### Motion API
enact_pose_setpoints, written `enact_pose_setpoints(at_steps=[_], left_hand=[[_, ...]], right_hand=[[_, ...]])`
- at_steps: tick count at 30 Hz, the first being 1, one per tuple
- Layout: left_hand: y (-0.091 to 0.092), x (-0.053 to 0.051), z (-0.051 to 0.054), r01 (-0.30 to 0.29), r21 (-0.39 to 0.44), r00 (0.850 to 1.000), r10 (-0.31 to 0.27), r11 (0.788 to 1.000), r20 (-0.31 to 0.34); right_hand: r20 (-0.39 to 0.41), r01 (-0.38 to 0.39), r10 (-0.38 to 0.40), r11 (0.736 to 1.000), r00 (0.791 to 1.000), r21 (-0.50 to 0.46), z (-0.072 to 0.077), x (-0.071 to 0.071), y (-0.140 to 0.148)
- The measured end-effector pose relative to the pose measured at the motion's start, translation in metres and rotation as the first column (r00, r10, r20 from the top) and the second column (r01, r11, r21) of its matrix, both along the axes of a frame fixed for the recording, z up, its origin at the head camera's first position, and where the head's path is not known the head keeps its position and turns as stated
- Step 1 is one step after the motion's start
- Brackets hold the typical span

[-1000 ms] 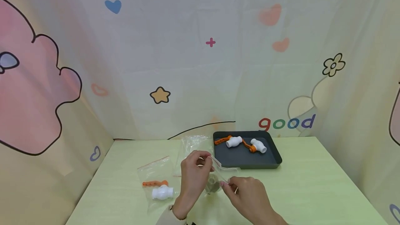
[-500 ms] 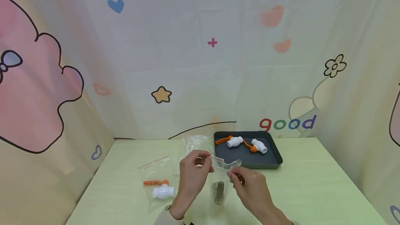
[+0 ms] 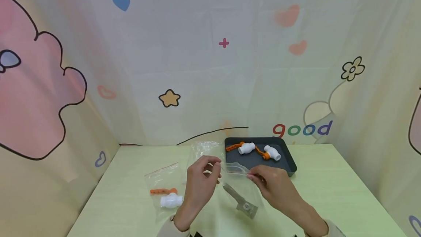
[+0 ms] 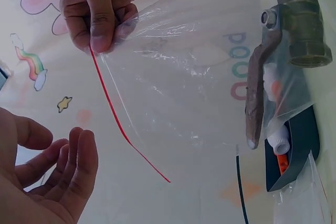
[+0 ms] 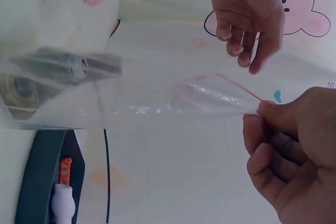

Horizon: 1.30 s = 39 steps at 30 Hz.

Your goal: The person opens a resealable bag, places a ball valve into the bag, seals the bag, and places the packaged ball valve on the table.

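Note:
My right hand (image 3: 274,185) pinches the top corner of a clear zip bag (image 4: 173,61) with a red strip along its mouth. Inside the hanging bag lies a dull metal ball valve (image 4: 304,30) with a long lever handle, low in the bag. My left hand (image 4: 47,171) is just beside the bag's mouth, fingers loosely bent with a gap between thumb and fingertips. In the right wrist view, the left hand (image 5: 252,19) appears apart from the bag, holding nothing. The bag hangs above the table (image 3: 315,200), in front of the tray.
A dark tray (image 3: 289,175) at the back holds two white plastic valves (image 3: 272,153) with orange handles. At left lies a clear bag (image 3: 164,175) with another white valve (image 3: 171,200) and orange handle. A further clear bag (image 3: 204,149) lies behind my left hand.
My right hand has moved right and slightly up with the bag. The metal valve has swung from upright to slanting down to the right. The left hand has stayed nearly in place.

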<state>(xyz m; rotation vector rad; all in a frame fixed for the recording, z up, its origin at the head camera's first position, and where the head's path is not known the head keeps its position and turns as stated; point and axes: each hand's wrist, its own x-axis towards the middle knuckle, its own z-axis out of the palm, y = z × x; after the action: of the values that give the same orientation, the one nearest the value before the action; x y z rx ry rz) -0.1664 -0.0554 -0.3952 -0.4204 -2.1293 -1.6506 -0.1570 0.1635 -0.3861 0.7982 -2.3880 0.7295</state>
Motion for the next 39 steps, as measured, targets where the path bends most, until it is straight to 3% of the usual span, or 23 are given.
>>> enact_pose_setpoints(at_steps=[7, 11, 14, 21, 27, 33, 39], left_hand=[[-0.002, 0.004, 0.003, -0.026, -0.102, 0.989, 0.011, 0.994, -0.145], [-0.002, 0.005, 0.005, 0.005, -0.174, 0.966, -0.05, 0.985, -0.254], [-0.001, 0.007, 0.007, 0.021, -0.243, 0.949, -0.096, 0.97, -0.301], [0.005, 0.012, 0.01, 0.023, -0.401, 0.946, -0.15, 0.916, -0.288], [0.011, 0.01, 0.011, -0.005, -0.47, 0.941, -0.155, 0.883, -0.3], [0.014, 0.01, 0.012, 0.003, -0.477, 0.951, -0.149, 0.879, -0.269], [0.015, 0.011, 0.012, 0.041, -0.455, 0.956, -0.167, 0.889, -0.24]], right_hand=[[-0.056, -0.098, 0.103, 0.992, 0.993, 0.083, 0.008, -0.004, 0.01], [-0.069, -0.137, 0.143, 0.987, 0.987, 0.081, 0.012, -0.004, 0.01], [-0.088, -0.151, 0.158, 0.986, 0.984, 0.073, 0.015, -0.004, 0.009], [-0.178, -0.175, 0.184, 0.982, 0.967, 0.066, 0.019, -0.006, 0.005], [-0.174, -0.192, 0.204, 0.978, 0.963, 0.084, 0.022, -0.005, 0.001], [-0.171, -0.176, 0.188, 0.981, 0.967, 0.084, 0.023, -0.004, -0.002], [-0.167, -0.17, 0.181, 0.982, 0.969, 0.079, 0.024, -0.002, -0.005]])
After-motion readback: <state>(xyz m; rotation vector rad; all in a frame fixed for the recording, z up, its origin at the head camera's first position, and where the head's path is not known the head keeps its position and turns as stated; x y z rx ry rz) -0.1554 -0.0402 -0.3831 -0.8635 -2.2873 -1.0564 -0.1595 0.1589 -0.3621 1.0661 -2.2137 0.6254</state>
